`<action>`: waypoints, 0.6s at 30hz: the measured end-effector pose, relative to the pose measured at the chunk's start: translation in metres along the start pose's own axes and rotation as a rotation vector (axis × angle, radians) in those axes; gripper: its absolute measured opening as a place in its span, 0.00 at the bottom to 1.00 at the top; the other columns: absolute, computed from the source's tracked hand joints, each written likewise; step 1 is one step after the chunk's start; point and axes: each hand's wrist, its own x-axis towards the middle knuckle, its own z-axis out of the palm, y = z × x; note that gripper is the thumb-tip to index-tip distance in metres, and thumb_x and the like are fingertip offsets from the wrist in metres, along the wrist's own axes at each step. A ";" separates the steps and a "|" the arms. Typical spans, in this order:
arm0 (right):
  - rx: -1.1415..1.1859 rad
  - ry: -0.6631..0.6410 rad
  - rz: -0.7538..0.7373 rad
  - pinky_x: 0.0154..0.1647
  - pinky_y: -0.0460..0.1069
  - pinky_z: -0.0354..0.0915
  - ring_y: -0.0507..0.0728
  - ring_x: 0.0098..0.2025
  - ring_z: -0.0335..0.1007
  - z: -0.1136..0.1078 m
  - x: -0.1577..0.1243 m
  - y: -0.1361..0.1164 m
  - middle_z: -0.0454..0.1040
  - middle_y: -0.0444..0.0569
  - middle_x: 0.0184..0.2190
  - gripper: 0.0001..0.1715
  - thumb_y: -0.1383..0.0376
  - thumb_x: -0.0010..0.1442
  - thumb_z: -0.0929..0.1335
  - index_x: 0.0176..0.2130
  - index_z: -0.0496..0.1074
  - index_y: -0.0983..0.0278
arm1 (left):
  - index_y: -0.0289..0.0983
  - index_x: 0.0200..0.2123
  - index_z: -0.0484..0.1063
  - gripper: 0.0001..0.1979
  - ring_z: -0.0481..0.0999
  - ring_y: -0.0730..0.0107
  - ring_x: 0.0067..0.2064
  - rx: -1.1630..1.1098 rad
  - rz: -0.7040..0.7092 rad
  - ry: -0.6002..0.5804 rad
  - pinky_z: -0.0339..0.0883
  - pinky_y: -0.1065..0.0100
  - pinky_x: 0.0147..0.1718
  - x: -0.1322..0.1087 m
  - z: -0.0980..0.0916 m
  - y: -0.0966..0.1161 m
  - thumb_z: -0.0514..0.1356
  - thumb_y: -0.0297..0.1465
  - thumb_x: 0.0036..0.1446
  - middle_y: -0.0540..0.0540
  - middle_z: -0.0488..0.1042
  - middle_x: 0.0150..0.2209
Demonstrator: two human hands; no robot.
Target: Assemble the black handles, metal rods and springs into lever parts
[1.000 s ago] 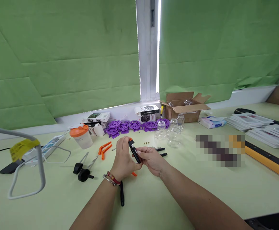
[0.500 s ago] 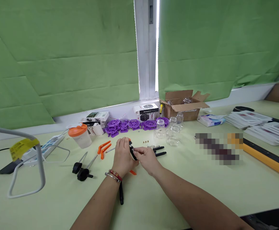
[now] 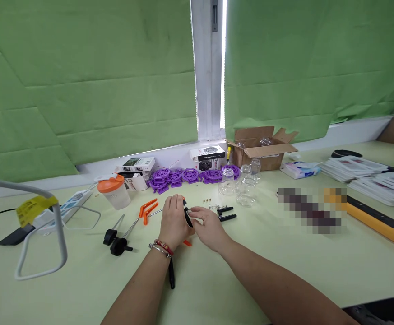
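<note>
Since a second ago both hands have dropped closer to the table and drawn together, so the slim black plastic piece with an orange tip (image 3: 186, 215), which stood out tilted and plain to see, is now mostly hidden between them. It sits just above the table's middle. The left hand (image 3: 172, 222) has its fingers curled round it from the left. The right hand (image 3: 209, 225) pinches its right side with thumb and fingertips. Both hands are closed on that one piece.

The piece looks smooth, hard and narrow, so the hold is small. If either pinch slackens or the two hands twist against each other, I judge it could slip down among the loose bits below or flick them away.

An orange plastic sliver (image 3: 187, 243) lies just under the hands, and a black pen-like stick (image 3: 171, 273) rests beneath the left wrist. Near the fingertips are a small coiled metal spring (image 3: 213, 207), tiny brass-coloured bits (image 3: 206, 200) and two black plastic clips (image 3: 226, 213). All are light and would scatter easily.

To the left lie two bent orange plastic levers (image 3: 148, 209) and two metal pins with black knobs (image 3: 115, 241). Farther back stand a row of purple spoked plastic wheels (image 3: 183, 176), clear glass jars (image 3: 243, 186), a translucent cup with an orange lid (image 3: 113, 192) and an open brown cardboard box (image 3: 262, 152). Everything rests on the matte pale green table (image 3: 217, 280).
</note>
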 end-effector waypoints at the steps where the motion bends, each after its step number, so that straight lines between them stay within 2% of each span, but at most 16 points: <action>1: 0.003 0.011 0.001 0.56 0.55 0.55 0.59 0.51 0.64 0.000 0.001 0.001 0.71 0.50 0.47 0.17 0.69 0.51 0.65 0.39 0.77 0.60 | 0.38 0.45 0.56 0.30 0.61 0.49 0.49 -0.002 -0.002 -0.005 0.57 0.49 0.49 0.000 0.000 0.000 0.59 0.24 0.33 0.41 0.63 0.43; 8: 0.015 -0.010 0.002 0.55 0.54 0.57 0.58 0.50 0.65 0.003 0.003 0.007 0.71 0.51 0.47 0.17 0.68 0.52 0.64 0.40 0.77 0.62 | 0.38 0.44 0.57 0.29 0.62 0.51 0.47 -0.016 -0.010 -0.015 0.58 0.51 0.47 0.001 -0.002 0.001 0.60 0.25 0.33 0.42 0.63 0.42; 18: 0.035 -0.021 -0.007 0.52 0.52 0.60 0.57 0.46 0.66 0.003 0.000 0.003 0.71 0.50 0.42 0.17 0.69 0.52 0.64 0.40 0.77 0.60 | 0.38 0.44 0.57 0.29 0.62 0.51 0.47 0.008 -0.003 -0.023 0.57 0.50 0.46 0.000 -0.001 0.001 0.59 0.24 0.33 0.42 0.63 0.42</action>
